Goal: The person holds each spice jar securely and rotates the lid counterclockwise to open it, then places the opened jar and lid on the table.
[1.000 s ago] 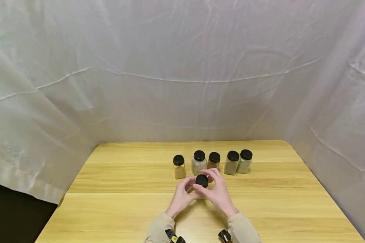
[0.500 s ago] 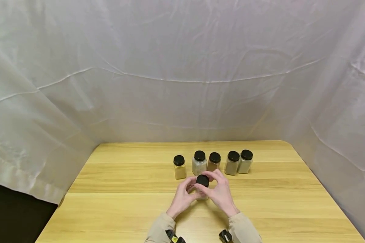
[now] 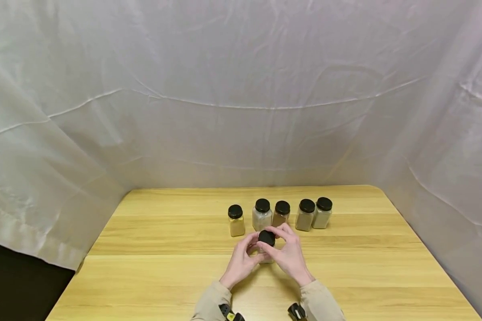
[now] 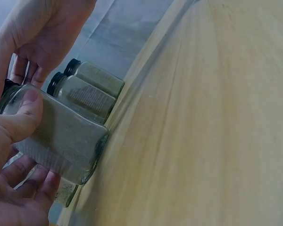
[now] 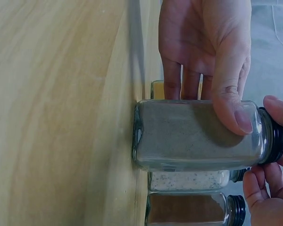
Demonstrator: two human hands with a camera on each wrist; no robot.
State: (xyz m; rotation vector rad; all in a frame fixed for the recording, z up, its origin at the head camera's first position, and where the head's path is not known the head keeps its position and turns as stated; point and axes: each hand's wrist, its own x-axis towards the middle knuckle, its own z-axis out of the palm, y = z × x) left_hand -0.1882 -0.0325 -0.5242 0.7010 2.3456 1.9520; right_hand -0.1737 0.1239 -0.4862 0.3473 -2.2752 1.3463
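A square glass spice jar (image 5: 179, 134) filled with grey-brown powder stands upright on the table in front of the person. Its black screw lid (image 3: 267, 237) is on. The left hand (image 3: 238, 262) grips the jar's body, thumb on the near face and fingers around the far side. At the top, the right hand (image 3: 290, 254) pinches the lid's rim between thumb and fingers. From the head most of the jar's body is hidden by the hands; both wrist views show it plainly, its base at the tabletop.
Behind the hands, more black-lidded jars stand in a loose row: yellow powder (image 3: 237, 226), speckled white (image 3: 262, 219), brown (image 3: 280, 218), and two greyish jars (image 3: 304, 220) close together at the right. A pale curtain (image 3: 241, 142) surrounds the wooden table (image 3: 164, 276) at the back and sides.
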